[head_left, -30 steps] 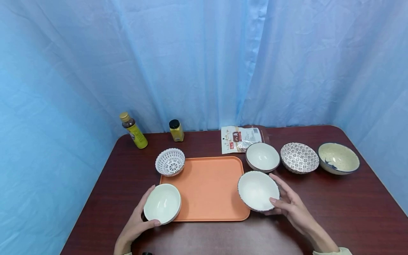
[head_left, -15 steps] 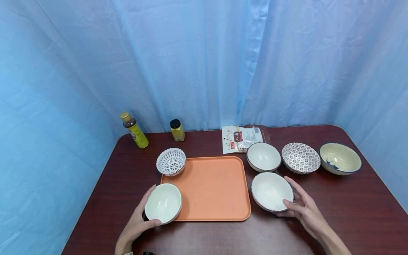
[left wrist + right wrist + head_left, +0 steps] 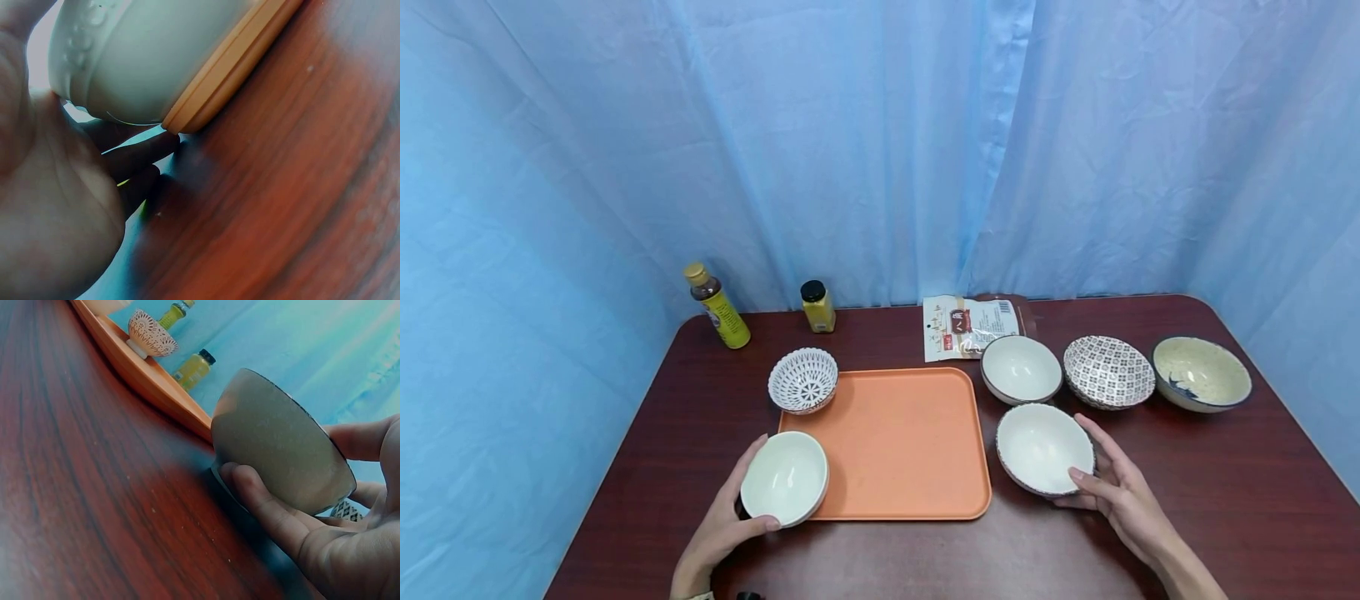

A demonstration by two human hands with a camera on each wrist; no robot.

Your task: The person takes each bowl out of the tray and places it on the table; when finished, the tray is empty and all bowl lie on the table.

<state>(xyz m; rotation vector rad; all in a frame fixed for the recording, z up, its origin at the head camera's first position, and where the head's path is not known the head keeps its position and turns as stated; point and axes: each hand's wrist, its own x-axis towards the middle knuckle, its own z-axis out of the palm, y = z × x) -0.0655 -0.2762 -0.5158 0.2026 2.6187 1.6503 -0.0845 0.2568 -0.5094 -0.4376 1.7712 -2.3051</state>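
My left hand (image 3: 721, 523) grips a plain pale-green bowl (image 3: 785, 479) by its side. This bowl sits over the front left corner of the orange tray (image 3: 902, 446); the left wrist view shows its outer wall (image 3: 169, 56) beside the tray's edge. To the right of the tray, my right hand (image 3: 1122, 497) holds a white bowl with a dark speckled rim (image 3: 1043, 448). In the right wrist view, thumb and fingers lie round that bowl (image 3: 275, 440), low over the table; whether its foot touches the wood I cannot tell.
A patterned bowl (image 3: 803, 382) sits at the tray's back left corner. Behind the right hand's bowl stand a white bowl (image 3: 1021, 369), a dotted bowl (image 3: 1108, 372) and a cream bowl (image 3: 1201, 373). Farther back are a bottle (image 3: 724, 315), a black-capped jar (image 3: 817, 308) and a packet (image 3: 961, 327).
My right hand has carried the dark-rimmed bowl rightward, off the tray's right edge, and in the last half second it has barely moved. The left hand and its bowl stay in place.
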